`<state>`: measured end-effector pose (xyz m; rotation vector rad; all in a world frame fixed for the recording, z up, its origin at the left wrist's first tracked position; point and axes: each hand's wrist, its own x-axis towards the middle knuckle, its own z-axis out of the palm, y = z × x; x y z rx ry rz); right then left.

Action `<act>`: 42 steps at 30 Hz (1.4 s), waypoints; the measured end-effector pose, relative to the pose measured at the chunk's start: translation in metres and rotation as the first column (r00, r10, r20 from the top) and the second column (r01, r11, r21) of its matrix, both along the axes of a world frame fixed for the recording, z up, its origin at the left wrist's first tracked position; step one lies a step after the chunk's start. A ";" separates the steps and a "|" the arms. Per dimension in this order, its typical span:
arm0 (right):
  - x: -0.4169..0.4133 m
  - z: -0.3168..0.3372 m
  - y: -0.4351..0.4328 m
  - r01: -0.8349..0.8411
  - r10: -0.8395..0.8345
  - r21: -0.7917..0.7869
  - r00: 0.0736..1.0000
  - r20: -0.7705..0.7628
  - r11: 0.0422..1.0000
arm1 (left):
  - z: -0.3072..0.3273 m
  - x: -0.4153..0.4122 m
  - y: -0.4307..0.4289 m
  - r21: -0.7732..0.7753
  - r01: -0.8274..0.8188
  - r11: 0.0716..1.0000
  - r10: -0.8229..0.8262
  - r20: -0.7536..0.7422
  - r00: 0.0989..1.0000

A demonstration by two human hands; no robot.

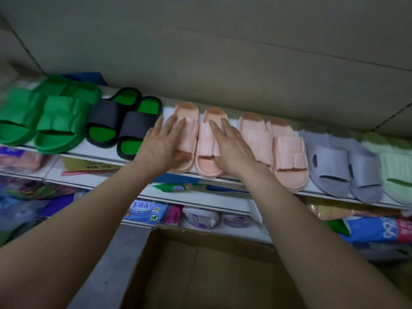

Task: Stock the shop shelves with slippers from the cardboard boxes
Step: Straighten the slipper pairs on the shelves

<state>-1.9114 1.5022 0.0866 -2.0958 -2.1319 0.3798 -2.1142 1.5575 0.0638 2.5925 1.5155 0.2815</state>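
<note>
A pair of pink slippers stands on the top white shelf [93, 150], toes to the wall. My left hand [162, 143] lies flat with straight fingers on the left pink slipper [188, 128]. My right hand [231, 146] lies flat on the right pink slipper [207, 141] of that pair. To the right stands a second pink pair [276, 143]. An open cardboard box [200, 268] sits below my arms; no slippers show in the part I can see.
Along the shelf stand green slippers [51, 121], black-and-green slippers [124, 121], grey slippers [343, 161] and pale green slippers [394, 166]. Large cardboard boxes [223, 52] form the wall behind. Lower shelves hold packaged goods [147, 210].
</note>
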 end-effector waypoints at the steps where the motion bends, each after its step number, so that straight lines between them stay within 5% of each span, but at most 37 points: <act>1: -0.005 -0.003 0.002 0.022 -0.022 -0.014 1.000 0.001 1.000 | -0.002 -0.004 0.006 -0.012 0.036 0.999 -0.036 0.008 0.999; 14: -0.019 -0.008 -0.001 0.137 -0.137 0.002 0.990 -0.029 0.991 | 0.004 -0.008 0.023 -0.088 0.111 0.990 -0.109 0.022 0.994; 18: -0.026 0.005 -0.004 0.164 -0.167 -0.062 0.985 -0.052 0.985 | 0.011 -0.019 0.007 0.007 0.112 0.994 -0.112 0.080 0.990; 23: -0.076 0.016 -0.005 0.119 -0.086 0.217 0.984 -0.155 0.969 | 0.001 -0.071 -0.004 0.164 0.082 0.983 -0.099 0.097 0.990; 28: -0.142 0.006 0.029 -0.022 0.056 0.219 0.986 -0.154 0.975 | 0.003 -0.140 0.038 0.215 0.009 0.977 -0.027 0.083 0.996; 36: -0.190 -0.012 0.095 0.010 -0.012 0.049 0.999 0.042 0.999 | 0.006 -0.177 0.119 -0.057 0.166 0.985 -0.172 -0.125 0.977; 42: -0.192 -0.007 0.110 0.088 -0.089 0.020 0.995 0.037 0.996 | 0.009 -0.178 0.124 -0.057 0.172 0.983 -0.178 -0.119 0.977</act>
